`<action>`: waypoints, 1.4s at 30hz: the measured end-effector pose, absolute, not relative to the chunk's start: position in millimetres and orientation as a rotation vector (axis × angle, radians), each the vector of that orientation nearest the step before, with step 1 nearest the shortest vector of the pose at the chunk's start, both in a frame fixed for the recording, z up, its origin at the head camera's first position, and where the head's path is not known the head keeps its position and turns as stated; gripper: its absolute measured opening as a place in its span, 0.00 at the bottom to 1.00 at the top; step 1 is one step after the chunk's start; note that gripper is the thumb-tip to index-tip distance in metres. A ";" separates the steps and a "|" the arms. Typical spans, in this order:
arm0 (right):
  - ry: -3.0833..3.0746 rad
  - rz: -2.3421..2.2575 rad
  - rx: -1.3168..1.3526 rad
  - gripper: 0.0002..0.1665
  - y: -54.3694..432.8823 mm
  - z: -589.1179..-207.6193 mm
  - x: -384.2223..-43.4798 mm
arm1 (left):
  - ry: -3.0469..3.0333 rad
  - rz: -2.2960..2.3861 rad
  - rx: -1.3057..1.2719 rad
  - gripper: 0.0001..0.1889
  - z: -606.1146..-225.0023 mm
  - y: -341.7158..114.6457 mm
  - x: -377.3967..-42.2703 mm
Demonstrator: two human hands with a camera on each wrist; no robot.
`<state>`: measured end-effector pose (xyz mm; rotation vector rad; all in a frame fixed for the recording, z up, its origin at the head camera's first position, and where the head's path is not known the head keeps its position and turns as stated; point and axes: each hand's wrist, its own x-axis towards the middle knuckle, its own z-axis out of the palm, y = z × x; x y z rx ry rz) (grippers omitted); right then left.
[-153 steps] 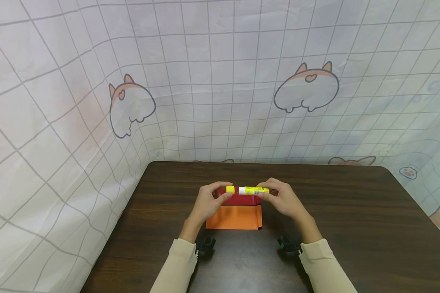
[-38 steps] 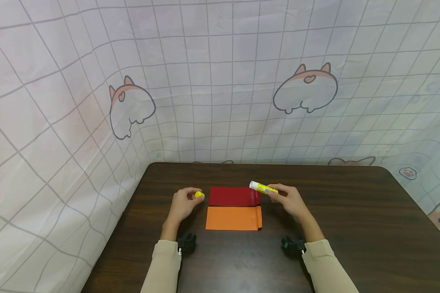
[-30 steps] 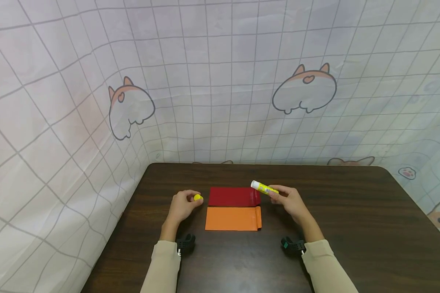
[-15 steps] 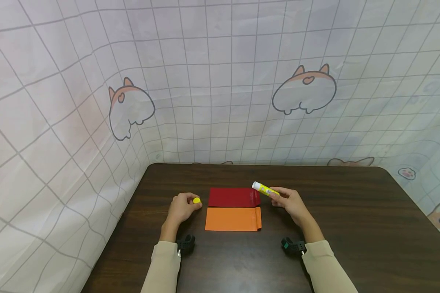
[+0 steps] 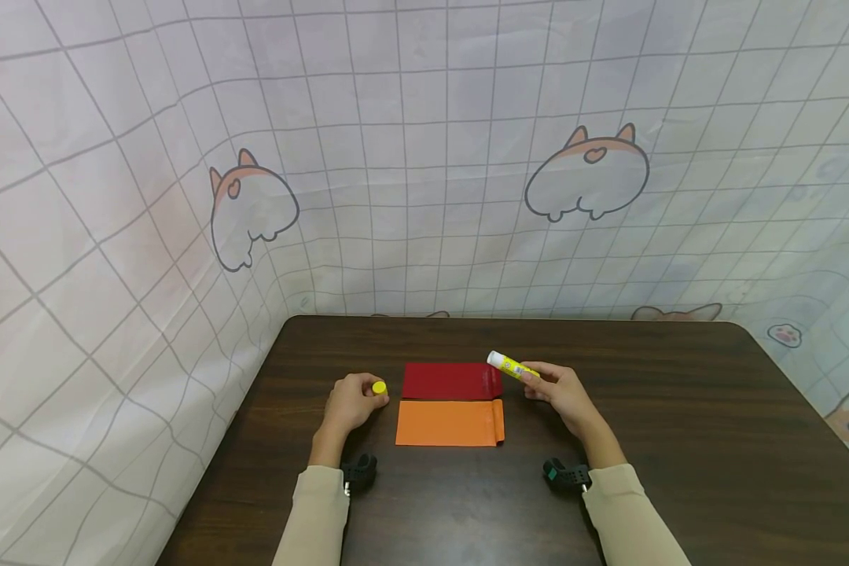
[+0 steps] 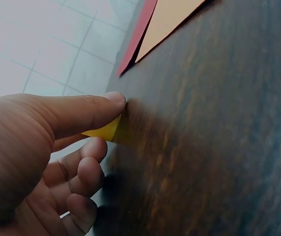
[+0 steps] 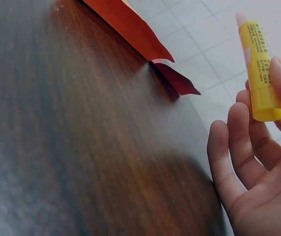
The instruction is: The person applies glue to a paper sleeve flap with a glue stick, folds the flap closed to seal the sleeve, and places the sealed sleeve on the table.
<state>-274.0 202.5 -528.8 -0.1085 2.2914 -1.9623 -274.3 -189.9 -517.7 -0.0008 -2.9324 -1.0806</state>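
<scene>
My left hand [image 5: 350,403] pinches a yellow glue stick cap [image 5: 379,387] between thumb and fingers, left of the papers. In the left wrist view the cap [image 6: 105,131] is right at the tabletop, partly hidden by the thumb. My right hand [image 5: 560,393] holds the uncapped glue stick [image 5: 512,366], yellow with a white end that points up and left. It tilts above the right end of a red envelope [image 5: 442,381]. An orange envelope [image 5: 447,424] lies just in front of the red one. Both have a flap at the right end; the orange flap [image 7: 160,46] stands raised.
The dark wooden table [image 5: 679,440] has its far edge behind the envelopes. A white gridded cloth [image 5: 424,173] with cartoon animals hangs behind and to the sides. Black bands [image 5: 567,474] with cameras sit at both wrists.
The cap has come away from the glue stick. My left hand has carried it left and down to the table; my right hand has shifted slightly right, with the stick tilted, uncovering the red envelope.
</scene>
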 end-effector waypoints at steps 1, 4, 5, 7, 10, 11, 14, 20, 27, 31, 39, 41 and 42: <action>2.291 -1.960 -0.109 0.30 202.7 -529.0 -274.1 | -2.932 -1.082 -0.001 0.13 -518.0 -190.0 -274.3; 2.282 -1.967 -0.098 0.29 203.0 -529.2 -274.0 | -2.930 -1.087 -0.005 0.13 -518.4 -190.6 -274.2; 2.284 -1.964 -0.101 0.29 203.1 -529.3 -274.0 | -2.928 -1.089 -0.013 0.13 -518.7 -191.2 -274.3; 2.284 -1.964 -0.100 0.29 203.3 -529.1 -273.5 | -2.925 -1.098 -0.032 0.13 -518.8 -192.7 -274.1; 2.285 -1.967 -0.101 0.30 203.7 -528.8 -273.1 | -2.928 -1.122 -0.062 0.15 -517.3 -196.0 -273.7; 2.285 -1.967 -0.103 0.30 203.9 -528.5 -273.0 | -2.931 -1.137 -0.066 0.16 -516.1 -197.3 -273.5; 2.276 -1.974 -0.099 0.30 203.9 -527.6 -272.8 | -2.947 -1.182 -0.066 0.19 -511.6 -201.0 -272.3; 2.271 -1.976 -0.107 0.32 202.8 -525.2 -273.2 | -2.884 -1.250 -0.108 0.21 -502.3 -203.1 -271.7; 2.277 -1.975 -0.152 0.31 199.7 -520.0 -272.7 | -2.640 -1.446 -0.170 0.16 -492.3 -185.4 -273.7; 2.291 -1.966 -0.169 0.31 196.8 -515.6 -271.1 | -2.501 -1.586 -0.201 0.12 -491.7 -169.8 -273.4; 2.280 -1.980 -0.227 0.29 189.9 -508.8 -269.7 | -2.375 -1.751 -0.272 0.11 -492.1 -136.0 -268.6; 2.274 -1.989 -0.243 0.29 187.8 -507.3 -269.4 | -2.376 -1.777 -0.293 0.11 -492.5 -128.4 -266.9; 2.271 -1.995 -0.249 0.28 186.6 -506.6 -269.3 | -2.380 -1.789 -0.299 0.11 -493.0 -125.0 -266.3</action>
